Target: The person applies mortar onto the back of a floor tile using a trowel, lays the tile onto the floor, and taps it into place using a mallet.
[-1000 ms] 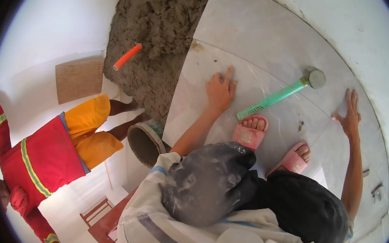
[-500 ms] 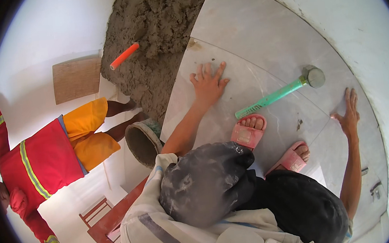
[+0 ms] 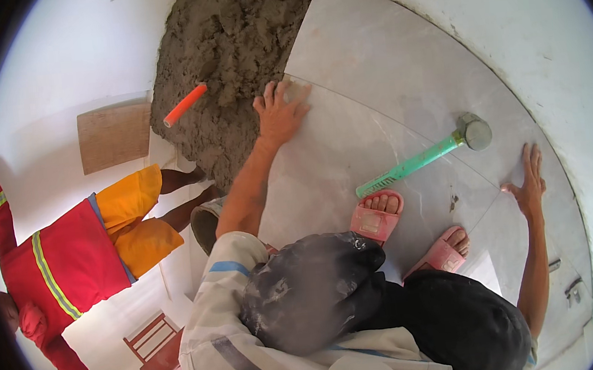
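My left hand (image 3: 281, 118) rests at the left edge of a grey marbled floor tile (image 3: 349, 145), beside the wet mortar (image 3: 227, 32). Its fingers are apart, reaching the far corner, where a joint meets a second tile (image 3: 383, 50). On the right, my right hand (image 3: 526, 186) lies against the tiles with fingers stretched out, near the joint and the wall. Neither hand holds anything. Between them lies a mallet (image 3: 421, 158) with a green handle and a round grey head, just beyond my pink sandals.
An orange handle (image 3: 185, 105) sticks up from the mortar. A bucket (image 3: 206, 226) stands left of my arm. Further left is a person (image 3: 69, 250) in red top and yellow shorts. A brown board (image 3: 114, 137) leans on the wall. Small metal pieces (image 3: 572, 292) lie at right.
My left hand has slid left and away from me, from the tile's surface to its edge by the mortar. My right hand stays in nearly the same place; the view has shifted slightly.
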The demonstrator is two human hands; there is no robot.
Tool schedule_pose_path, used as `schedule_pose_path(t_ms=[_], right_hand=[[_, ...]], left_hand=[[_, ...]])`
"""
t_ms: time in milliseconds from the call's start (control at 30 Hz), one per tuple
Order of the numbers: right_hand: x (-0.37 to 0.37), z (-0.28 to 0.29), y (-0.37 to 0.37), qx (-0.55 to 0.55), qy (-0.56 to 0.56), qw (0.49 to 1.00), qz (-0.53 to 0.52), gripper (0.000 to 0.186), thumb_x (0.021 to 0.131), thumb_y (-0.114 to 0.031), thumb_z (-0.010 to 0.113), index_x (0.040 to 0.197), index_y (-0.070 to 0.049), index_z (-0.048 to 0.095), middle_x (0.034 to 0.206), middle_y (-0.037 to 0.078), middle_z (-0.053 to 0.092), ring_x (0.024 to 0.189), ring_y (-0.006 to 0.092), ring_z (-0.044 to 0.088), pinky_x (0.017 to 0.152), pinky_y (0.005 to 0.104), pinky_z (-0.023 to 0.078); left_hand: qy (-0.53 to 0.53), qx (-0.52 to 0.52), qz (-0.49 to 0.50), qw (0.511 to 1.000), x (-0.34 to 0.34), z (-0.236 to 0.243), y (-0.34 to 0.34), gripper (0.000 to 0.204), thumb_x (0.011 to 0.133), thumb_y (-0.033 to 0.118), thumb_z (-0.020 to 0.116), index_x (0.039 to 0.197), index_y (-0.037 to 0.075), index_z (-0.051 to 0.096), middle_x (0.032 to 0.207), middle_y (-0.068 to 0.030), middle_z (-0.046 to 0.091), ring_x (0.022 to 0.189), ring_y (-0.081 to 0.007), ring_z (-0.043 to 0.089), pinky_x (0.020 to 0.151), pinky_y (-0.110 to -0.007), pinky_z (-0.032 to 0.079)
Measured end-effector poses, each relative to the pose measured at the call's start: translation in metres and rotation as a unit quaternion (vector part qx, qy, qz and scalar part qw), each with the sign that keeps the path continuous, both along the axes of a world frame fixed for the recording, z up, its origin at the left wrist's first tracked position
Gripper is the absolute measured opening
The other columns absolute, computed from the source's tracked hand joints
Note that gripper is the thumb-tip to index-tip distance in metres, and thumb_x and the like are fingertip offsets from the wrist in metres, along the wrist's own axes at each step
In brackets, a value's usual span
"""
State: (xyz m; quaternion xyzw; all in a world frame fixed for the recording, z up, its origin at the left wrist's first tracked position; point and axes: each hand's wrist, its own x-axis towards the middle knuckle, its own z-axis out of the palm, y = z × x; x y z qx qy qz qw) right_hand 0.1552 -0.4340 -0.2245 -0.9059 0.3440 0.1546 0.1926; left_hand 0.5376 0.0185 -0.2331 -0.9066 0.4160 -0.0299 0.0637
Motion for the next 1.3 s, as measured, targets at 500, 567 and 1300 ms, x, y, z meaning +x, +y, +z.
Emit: schedule_pose_path(t_ms=[500, 567, 1300], right_hand=[[-0.008, -0.006, -0.007, -0.009, -0.022, 1.0, 0.018, 0.122, 0.051, -0.044, 0.083, 0.154, -0.025, 0.019, 0.161, 0.006, 0.013, 0.148, 0.0303, 0.014, 0.104, 0.0637, 0.026], [-0.008, -0.006, -0.007, -0.011, -0.021, 1.0, 0.017, 0.122, 0.051, -0.041, 0.083, 0.154, -0.025, 0.019, 0.161, 0.006, 0.013, 0.148, 0.03, 0.014, 0.105, 0.0635, 0.026], [-0.007, -0.012, 0.067, -0.001, -0.266, 0.957, -0.115, 0.075, 0.084, -0.023, 0.071, 0.145, -0.001, 0.034, 0.148, 0.021, 0.038, 0.137, 0.0395, 0.035, 0.108, 0.0415, 0.036]], left_hand=[[-0.064, 0.119, -0.046, 0.99, 0.071, 0.021, 0.029, 0.039, 0.098, 0.041, 0.046, 0.137, 0.038, 0.049, 0.13, -0.0102, 0.044, 0.123, -0.0324, 0.036, 0.096, -0.058, 0.024], [-0.073, 0.107, 0.012, 0.992, 0.072, 0.025, 0.033, 0.039, 0.098, 0.042, 0.045, 0.136, 0.033, 0.051, 0.13, -0.0105, 0.044, 0.122, -0.0331, 0.037, 0.096, -0.058, 0.024], [0.118, -0.133, 0.379, 0.908, -0.086, -0.015, 0.05, 0.052, 0.087, 0.044, 0.061, 0.123, 0.006, 0.058, 0.129, -0.0191, 0.048, 0.121, -0.0375, 0.042, 0.097, -0.055, 0.033]])
